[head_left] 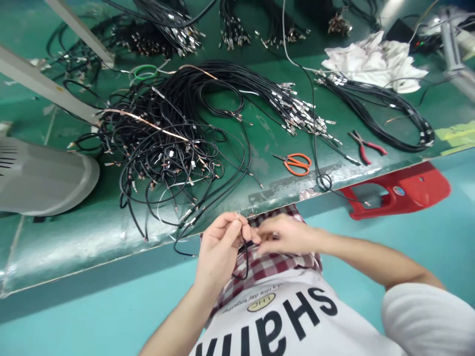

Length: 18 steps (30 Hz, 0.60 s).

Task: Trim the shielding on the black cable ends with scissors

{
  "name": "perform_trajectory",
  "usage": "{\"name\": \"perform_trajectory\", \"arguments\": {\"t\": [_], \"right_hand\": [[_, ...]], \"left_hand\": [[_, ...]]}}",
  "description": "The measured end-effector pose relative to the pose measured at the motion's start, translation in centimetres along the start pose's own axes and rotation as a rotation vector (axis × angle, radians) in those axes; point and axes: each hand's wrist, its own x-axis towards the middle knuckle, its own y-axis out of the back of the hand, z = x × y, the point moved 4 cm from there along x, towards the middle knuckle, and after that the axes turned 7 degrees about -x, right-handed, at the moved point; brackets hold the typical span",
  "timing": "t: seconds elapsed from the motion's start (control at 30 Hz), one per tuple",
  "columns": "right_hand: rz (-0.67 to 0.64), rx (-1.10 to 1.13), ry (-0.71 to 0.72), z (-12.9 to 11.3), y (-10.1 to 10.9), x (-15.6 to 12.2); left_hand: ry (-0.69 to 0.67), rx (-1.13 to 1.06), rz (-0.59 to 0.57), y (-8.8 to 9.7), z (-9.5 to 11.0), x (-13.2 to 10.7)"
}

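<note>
The left hand (218, 252) pinches a thin black cable (246, 262) between its fingers. The right hand (285, 235) sits just beside them. Beyond the fingers, a green workbench (92, 237) bears looped black cables (163, 163), orange-handled scissors (295, 164) and red-handled pliers (365, 147).

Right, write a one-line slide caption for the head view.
Left hand and right hand work a black cable at a green workbench with metal-tipped black cables, orange scissors and red-handled pliers.

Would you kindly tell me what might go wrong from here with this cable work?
The black cable held by the left hand, near the right hand, may catch on the tangled cable pile, so a tug could drag ends over the edge of the green workbench. Its metal tip might also snag the checked shirt.
</note>
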Motion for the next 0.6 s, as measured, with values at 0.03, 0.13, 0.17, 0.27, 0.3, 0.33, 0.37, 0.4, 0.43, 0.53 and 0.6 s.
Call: {"name": "perform_trajectory", "arguments": {"t": [0.03, 0.13, 0.17, 0.27, 0.3, 0.33, 0.37, 0.4, 0.43, 0.53, 0.6], "right_hand": [[0.091, -0.132, -0.016, 0.5, 2.9, 0.0], [0.466, -0.723, -0.153, 2.3, 11.1, -0.5], [0.487, -0.899, -0.194, 2.9, 12.8, -0.6], [0.463, -1.129, -0.251, 4.5, 15.1, -0.6], [0.463, -1.145, -0.251, 4.7, 15.2, -0.6], [0.472, -1.154, -0.250, 4.9, 15.3, -0.7], [0.488, -1.166, -0.254, 4.9, 15.3, -0.7], [0.499, -1.187, -0.270, 5.0, 15.3, -0.7], [0.502, -1.218, -0.298, 5.1, 15.4, -0.7], [0.478, -1.301, -0.413, 5.6, 15.9, -0.3], [0.472, -1.277, -0.458, 5.8, 16.4, 0.0]], "left_hand": [[0.002, -0.033, -0.008, -0.2, -0.1, 0.0], [0.081, -0.092, -0.025, -0.6, -0.7, -0.2], [0.114, -0.100, -0.028, -0.8, -0.9, -0.3], [0.163, -0.099, -0.042, -0.8, -1.0, -0.7], [0.163, -0.095, -0.043, -0.7, -0.9, -0.8], [0.161, -0.088, -0.040, -0.6, -0.8, -0.8], [0.158, -0.081, -0.035, -0.5, -0.6, -0.9], [0.153, -0.072, -0.027, -0.4, -0.5, -1.0], [0.148, -0.059, -0.020, -0.4, -0.3, -1.0], [0.109, 0.011, 0.020, -0.3, 0.0, -1.1], [0.058, 0.077, 0.062, -0.1, 0.2, -1.1]]}}
